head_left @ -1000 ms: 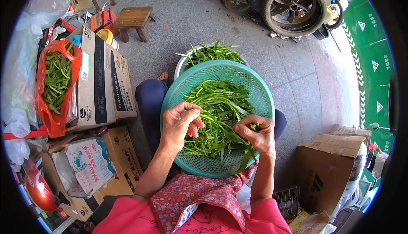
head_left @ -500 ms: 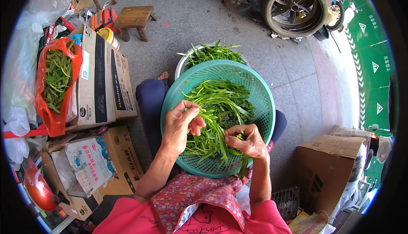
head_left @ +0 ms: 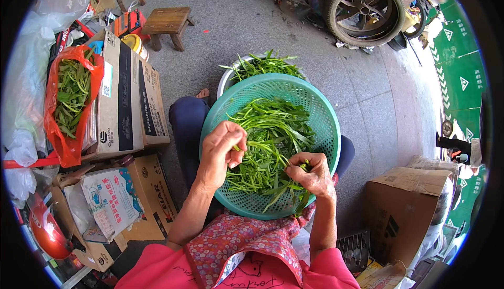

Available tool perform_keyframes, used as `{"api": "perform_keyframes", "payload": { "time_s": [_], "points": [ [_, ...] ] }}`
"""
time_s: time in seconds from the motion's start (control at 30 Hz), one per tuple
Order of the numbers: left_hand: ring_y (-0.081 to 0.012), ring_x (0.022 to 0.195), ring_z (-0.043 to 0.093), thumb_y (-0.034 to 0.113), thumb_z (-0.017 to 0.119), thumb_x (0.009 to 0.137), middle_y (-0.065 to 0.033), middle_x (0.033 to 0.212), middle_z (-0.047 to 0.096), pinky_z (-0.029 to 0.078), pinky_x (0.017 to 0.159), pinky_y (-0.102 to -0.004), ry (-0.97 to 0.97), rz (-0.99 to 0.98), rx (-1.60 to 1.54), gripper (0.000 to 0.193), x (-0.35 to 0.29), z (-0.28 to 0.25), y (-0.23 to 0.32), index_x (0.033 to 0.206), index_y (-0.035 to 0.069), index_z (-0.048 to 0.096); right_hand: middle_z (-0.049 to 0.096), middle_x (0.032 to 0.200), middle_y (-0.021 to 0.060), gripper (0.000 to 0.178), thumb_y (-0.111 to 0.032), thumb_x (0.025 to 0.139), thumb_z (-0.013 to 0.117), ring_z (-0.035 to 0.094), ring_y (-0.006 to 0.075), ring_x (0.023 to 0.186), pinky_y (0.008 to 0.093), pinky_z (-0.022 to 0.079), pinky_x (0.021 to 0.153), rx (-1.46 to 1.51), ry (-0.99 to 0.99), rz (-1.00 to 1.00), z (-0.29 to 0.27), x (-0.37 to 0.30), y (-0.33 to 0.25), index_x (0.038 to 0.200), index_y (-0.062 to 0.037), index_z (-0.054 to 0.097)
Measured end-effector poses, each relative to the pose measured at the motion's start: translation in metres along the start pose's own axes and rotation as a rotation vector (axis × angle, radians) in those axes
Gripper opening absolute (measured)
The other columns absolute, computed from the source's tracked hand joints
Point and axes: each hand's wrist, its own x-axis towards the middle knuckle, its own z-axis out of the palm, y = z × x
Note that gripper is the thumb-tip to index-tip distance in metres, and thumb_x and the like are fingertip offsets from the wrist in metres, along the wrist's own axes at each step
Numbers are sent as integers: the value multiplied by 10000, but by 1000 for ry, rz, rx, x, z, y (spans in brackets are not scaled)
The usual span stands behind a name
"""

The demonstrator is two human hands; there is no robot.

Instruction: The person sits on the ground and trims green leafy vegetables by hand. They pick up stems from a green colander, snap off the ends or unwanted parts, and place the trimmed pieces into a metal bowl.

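A green plastic colander basket rests across my lap, holding a heap of leafy greens with long thin stems and narrow leaves, like water spinach. Over the left part of the heap, my left hand is closed, a small bit of green stem showing at its fingertips. My right hand pinches several green stems between thumb and fingers above the basket's right side; leaves hang below it toward the rim. Just beyond the basket, partly covered by it, a metal basin contains more of the same greens.
At left, a red plastic bag of greens sits beside cardboard boxes, with a red helmet nearer me. A wooden stool and a tyred wheel stand farther off. Another cardboard box is at right.
My left fingers have curled in more, drawn slightly away from the heap. The right hand has shifted a little right, its stems spread differently. A dark shape and small wheel have appeared at the far right.
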Motion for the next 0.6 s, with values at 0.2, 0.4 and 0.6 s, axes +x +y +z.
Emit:
{"api": "perform_keyframes", "payload": {
  "time_s": [0.2,0.4,0.6],
  "points": [
    [-58,688,597,65,719,962,-15,858,659,492,586,-219,-183,219,373,87,-2,-4,-20,996,-7,684,602,670,-50,155,-142,844,690,493,31,622,233,368,556,180,49,23,4,5,3,817,7,720],
    [-92,730,632,40,703,965,-60,922,652,519,609,-232,-118,334,617,146,-2,-5,-20,1058,-72,689,637,724,-36,166,-140,843,761,531,36,659,224,432,604,241,159,117,1,8,6,901,15,750],
    [-67,616,591,134,676,1006,-42,846,639,472,537,-232,-1,235,540,207,-2,-4,-18,1018,-72,703,700,746,71,157,-91,837,811,635,143,623,281,494,589,-274,258,-389,4,14,5,973,-19,777]
  ]
}}
